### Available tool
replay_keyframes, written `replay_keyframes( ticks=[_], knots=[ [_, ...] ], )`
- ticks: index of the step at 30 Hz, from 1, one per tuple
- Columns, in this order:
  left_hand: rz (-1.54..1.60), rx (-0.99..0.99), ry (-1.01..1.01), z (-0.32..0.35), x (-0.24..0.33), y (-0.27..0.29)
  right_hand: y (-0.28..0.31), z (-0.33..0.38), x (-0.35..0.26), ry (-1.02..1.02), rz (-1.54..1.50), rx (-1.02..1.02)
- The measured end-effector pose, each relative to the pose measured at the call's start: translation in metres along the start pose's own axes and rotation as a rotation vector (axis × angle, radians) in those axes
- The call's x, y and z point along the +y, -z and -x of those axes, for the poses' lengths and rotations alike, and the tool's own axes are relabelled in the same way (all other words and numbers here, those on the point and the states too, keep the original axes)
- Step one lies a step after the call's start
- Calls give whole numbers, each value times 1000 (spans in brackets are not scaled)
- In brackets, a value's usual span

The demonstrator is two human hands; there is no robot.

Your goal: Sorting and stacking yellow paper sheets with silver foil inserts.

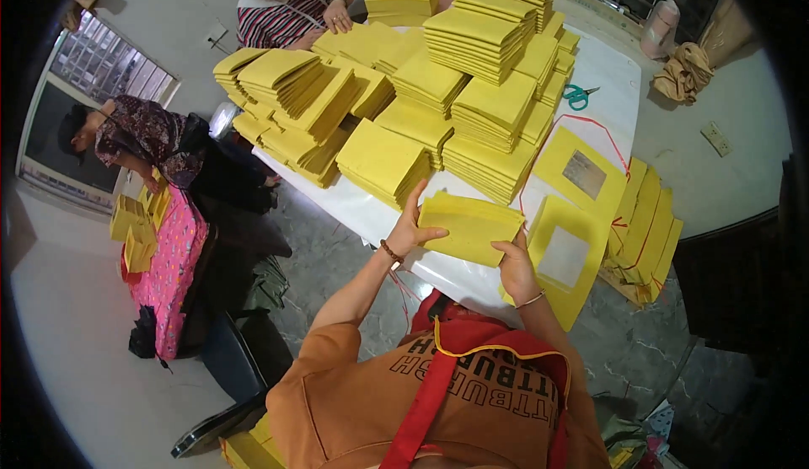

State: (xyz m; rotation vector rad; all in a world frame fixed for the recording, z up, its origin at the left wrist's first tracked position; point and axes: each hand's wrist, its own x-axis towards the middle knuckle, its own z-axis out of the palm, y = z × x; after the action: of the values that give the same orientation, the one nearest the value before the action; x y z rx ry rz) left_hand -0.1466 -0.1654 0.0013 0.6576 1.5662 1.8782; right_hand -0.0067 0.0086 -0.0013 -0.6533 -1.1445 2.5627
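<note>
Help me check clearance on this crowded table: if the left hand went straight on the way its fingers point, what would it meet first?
Probably the nearest stack of yellow envelopes, just beyond the left hand, whose fingers point up-table; depth is unclear.

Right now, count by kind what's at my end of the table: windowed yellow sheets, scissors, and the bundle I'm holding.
Windowed yellow sheets: 2
Scissors: 1
Held yellow bundle: 1
Total: 4

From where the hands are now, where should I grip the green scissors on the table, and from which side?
Grip the green scissors at the looped handles, coming from the near right. They lie flat on the white table beside the yellow paper stacks, which block the left. Both the left hand and right hand hold a yellow bundle.
</note>
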Motion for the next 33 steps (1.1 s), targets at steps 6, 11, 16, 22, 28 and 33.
replay_keyframes(
  ticks=[6, 11, 16, 22, 28, 33],
  knots=[
    [-39, -204, 132, -7, -26, 12, 19, -9, 16, 170, 392, 56],
    [-82, -146, 117, -7, -55, 13, 5, -1, 36, 248, 504, 278],
    [-112, 62, 83, -11, -44, 5, -11, -8, 20, 274, 198, 188],
    [-141, 268, 148, -26, -66, 13, 8, -25, 48, 166, 235, 224],
    [486, 527, 214, -24, -61, 8, 15, -41, 55, 110, 259, 248],
    [88, 663, 270, -15, -56, -9, 4, -42, 63, 71, 330, 251]
  ],
)
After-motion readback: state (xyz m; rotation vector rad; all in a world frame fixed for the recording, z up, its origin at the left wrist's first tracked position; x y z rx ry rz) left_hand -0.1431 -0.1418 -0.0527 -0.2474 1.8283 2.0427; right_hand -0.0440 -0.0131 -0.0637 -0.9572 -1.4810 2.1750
